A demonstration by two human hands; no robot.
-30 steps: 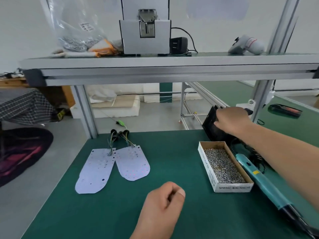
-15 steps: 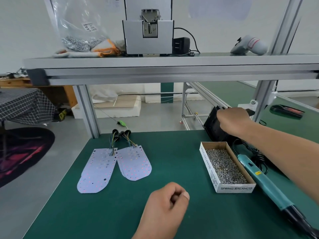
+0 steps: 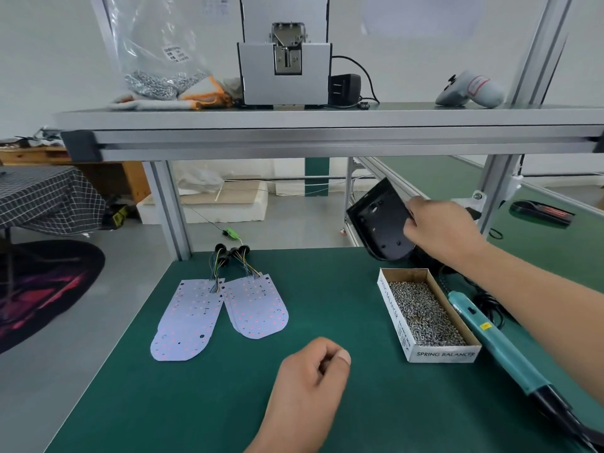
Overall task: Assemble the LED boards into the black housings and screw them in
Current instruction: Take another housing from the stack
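Note:
Two stacks of white LED boards lie on the green mat: the left boards [image 3: 187, 322] and the right boards [image 3: 256, 308], each with coloured wires and black connectors at the top. My right hand [image 3: 441, 232] grips a black housing [image 3: 380, 223] by its right edge and holds it tilted above the mat's far right, its inner face with holes toward me. My left hand [image 3: 310, 387] rests on the mat in front, fingers curled, holding nothing I can see. A cardboard box of screws [image 3: 425, 313] and a teal electric screwdriver [image 3: 503, 351] lie at the right.
An aluminium shelf [image 3: 327, 125] spans overhead, carrying a screw feeder [image 3: 284, 67], a bag of screws [image 3: 157, 83], gloves and a white controller [image 3: 470, 89]. Frame posts stand at the mat's back corners. More black housings lie behind the box under my right forearm.
My right hand has lifted the black housing up and to the left, turning its inner face into view. My left hand stayed in place.

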